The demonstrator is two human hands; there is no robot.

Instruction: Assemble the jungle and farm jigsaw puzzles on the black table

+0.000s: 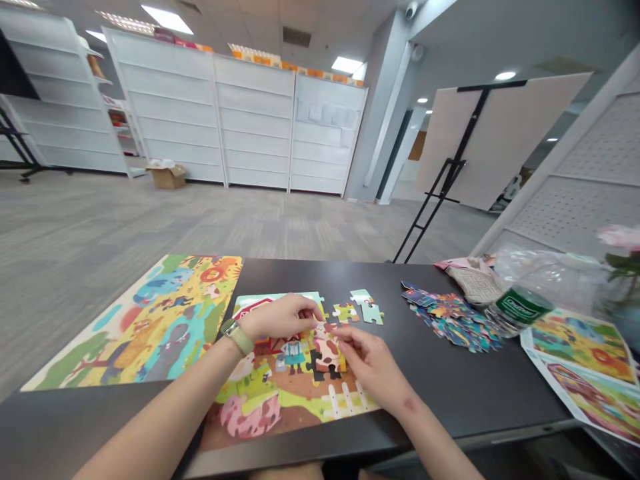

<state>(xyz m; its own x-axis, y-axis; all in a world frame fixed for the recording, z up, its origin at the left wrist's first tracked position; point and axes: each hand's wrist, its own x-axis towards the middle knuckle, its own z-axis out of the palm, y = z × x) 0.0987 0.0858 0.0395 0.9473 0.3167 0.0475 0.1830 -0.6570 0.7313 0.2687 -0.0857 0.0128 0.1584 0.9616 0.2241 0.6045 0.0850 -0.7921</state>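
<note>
A partly assembled farm jigsaw puzzle (280, 407) lies on the dark table in front of me. It shows a barn, a farmer, a pink pig and a white fence. A puzzle piece with a brown-and-white cow (327, 350) sits over a gap at its right side, where dark table shows. My right hand (370, 367) pinches that piece by its upper right edge. Bent over the top of the puzzle, my left hand (287, 317) has its fingers closed at the cow's head; its fingertips are partly hidden. Several loose puzzle pieces (373, 313) lie just beyond my hands.
At the left lies a finished animal puzzle (170, 320). A pile of dark colourful pieces (450, 317) is on the right, beside a plastic bottle with a green label (523, 307), a patterned pouch (473, 280) and printed picture sheets (585, 360). An easel stand (440, 180) stands beyond the table.
</note>
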